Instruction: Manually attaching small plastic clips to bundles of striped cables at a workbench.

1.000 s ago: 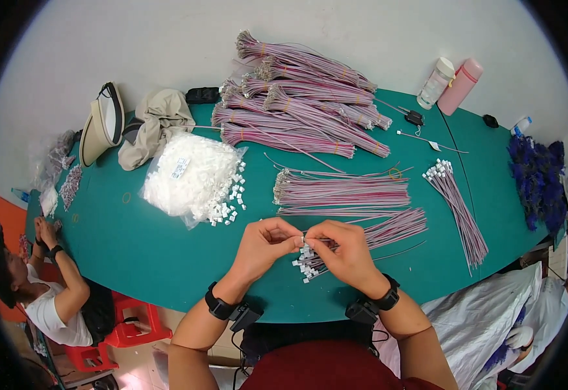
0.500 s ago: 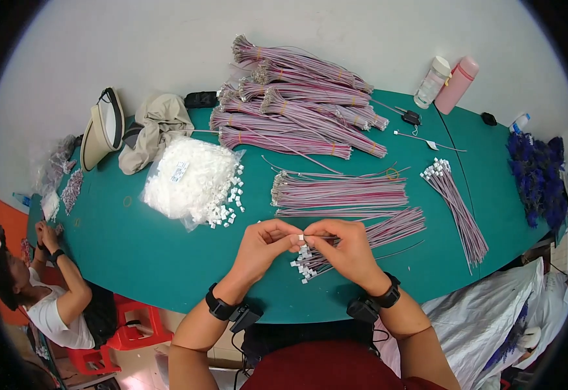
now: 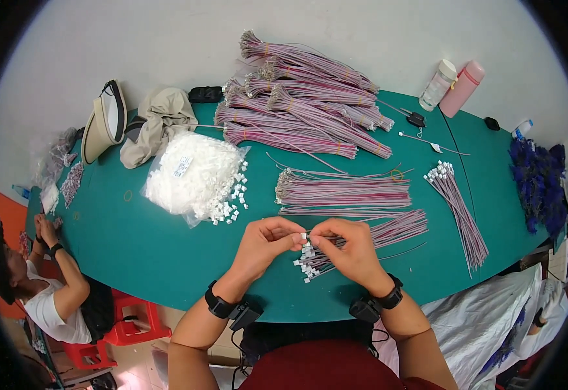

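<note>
Between the fingertips of my left hand [image 3: 264, 250] sits a small white connector housing [image 3: 304, 236]. My right hand [image 3: 351, 250] is closed in a pinch just beside it, on what looks like a thin wire, mostly hidden by the fingers. Below and between both hands lies a loose bundle of grey and pink wires [image 3: 401, 229], with white connectors [image 3: 308, 263] on its left ends. Just beyond my hands is a straight bundle of wires [image 3: 345, 190] with bare metal-tipped left ends. Whether the wire is inside the housing cannot be made out.
A plastic bag of white connectors [image 3: 189, 172] spills at left on the green table [image 3: 167, 266]. Banded wire bundles [image 3: 303, 107] are piled at the back. Another wire bundle [image 3: 460, 224] lies right. Two bottles [image 3: 462, 90] stand back right. A person [image 3: 56, 292] sits far left.
The table scene has shifted slightly in view. My hands keep nearly the same pose, fingertips still together at the connector housing. A person's forearm has come into view at the lower right edge.
</note>
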A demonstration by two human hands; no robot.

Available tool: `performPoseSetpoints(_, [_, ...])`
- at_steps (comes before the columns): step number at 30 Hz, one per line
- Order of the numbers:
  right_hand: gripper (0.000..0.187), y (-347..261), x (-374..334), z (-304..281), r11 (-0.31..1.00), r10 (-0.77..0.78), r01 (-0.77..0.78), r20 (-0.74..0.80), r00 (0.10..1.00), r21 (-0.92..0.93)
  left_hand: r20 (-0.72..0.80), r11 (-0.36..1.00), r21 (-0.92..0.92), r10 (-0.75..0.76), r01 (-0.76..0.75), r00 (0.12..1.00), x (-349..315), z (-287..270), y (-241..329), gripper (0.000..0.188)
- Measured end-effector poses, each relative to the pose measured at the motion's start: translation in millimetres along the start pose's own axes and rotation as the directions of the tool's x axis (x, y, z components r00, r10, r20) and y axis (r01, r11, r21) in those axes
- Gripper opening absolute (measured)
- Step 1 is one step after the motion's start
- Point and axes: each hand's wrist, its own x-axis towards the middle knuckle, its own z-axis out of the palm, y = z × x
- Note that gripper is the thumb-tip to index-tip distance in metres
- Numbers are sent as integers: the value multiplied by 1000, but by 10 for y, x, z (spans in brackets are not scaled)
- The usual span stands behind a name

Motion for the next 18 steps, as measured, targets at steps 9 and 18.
performPoseSetpoints(9, [5,-31,-22,30,1000,-20,20,0,1000,-3,-7,1000,24,10,-10,1000,-20,34,10,13])
performPoseSetpoints(18, [5,35,-43,148,997,-77,74,-82,994,-37,-20,991,113,78,-76,997,-24,57,-21,11])
